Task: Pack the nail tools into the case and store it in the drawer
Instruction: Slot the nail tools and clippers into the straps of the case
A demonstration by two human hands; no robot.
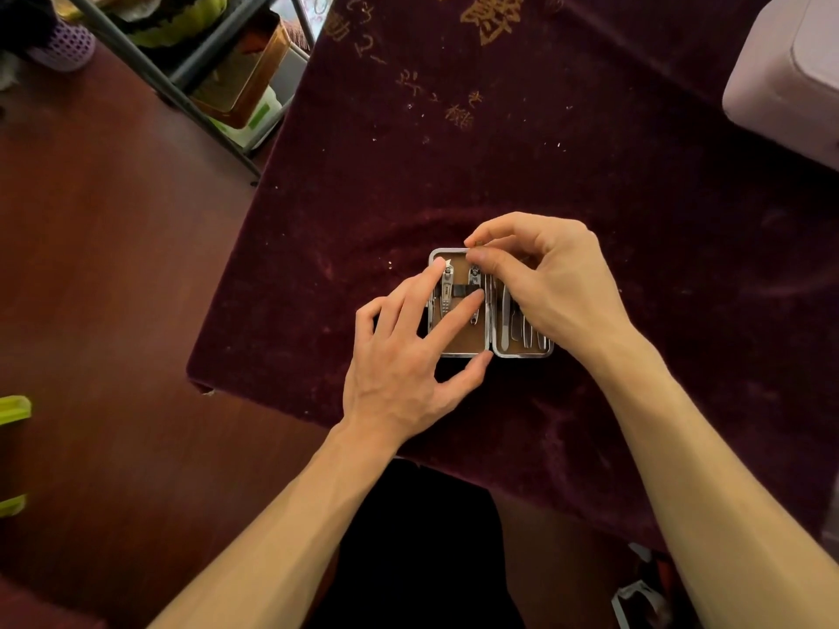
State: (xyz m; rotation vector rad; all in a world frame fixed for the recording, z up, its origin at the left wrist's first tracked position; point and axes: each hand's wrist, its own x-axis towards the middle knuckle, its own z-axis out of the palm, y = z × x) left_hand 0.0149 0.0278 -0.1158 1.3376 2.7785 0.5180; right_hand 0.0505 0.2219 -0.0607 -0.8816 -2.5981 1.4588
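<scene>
Case (490, 351) open flat at frame centre, hinge pointing away; left hand (408, 351) spread on clippers (447, 290), right hand (549, 283) pinching its top edge

Open case, both hands on it

Case (467, 345) lies open on dark red cloth (590, 174). Left hand (404, 351) fingers spread over nail clippers (447, 288) in left half. Right hand (545, 283) pinches at top edge, covering slim tools (522, 331).

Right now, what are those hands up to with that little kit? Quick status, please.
Left hand steadying open case, fingers on it. Right hand pinching a tool at the top edge. Clippers already strapped in. Nothing blocking.
</scene>
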